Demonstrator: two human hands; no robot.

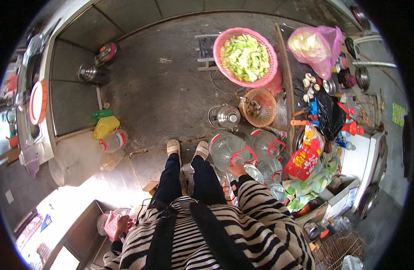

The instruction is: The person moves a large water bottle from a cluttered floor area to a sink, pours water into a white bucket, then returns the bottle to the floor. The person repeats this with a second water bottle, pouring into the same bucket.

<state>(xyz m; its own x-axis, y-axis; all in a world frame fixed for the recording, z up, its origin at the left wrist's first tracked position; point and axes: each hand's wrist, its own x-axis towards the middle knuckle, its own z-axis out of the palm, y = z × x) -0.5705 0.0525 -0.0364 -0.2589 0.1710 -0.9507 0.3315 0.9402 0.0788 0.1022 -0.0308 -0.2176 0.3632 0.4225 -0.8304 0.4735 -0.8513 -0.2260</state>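
My right hand (238,170) is at the neck of a large clear plastic water jug (224,148), its fingers by the red handle; whether they grip the handle or the neck is hard to tell. More clear jugs with red handles (265,143) stand close around it. My left hand (122,225) is low at the left, closed on a pink-and-white cloth (111,224). Beyond the jugs are a steel thermos flask (228,116), an orange plastic basket (266,104) with some scraps, and a pink colander (217,50) of chopped green leaves.
On the right, a counter holds a pink bag of cabbage (309,47), garlic bulbs (306,98), a black plastic bag (331,111) and a red packet (303,158). At left stand a big translucent container (75,160), a yellow jug (106,127) and another thermos flask (95,75).
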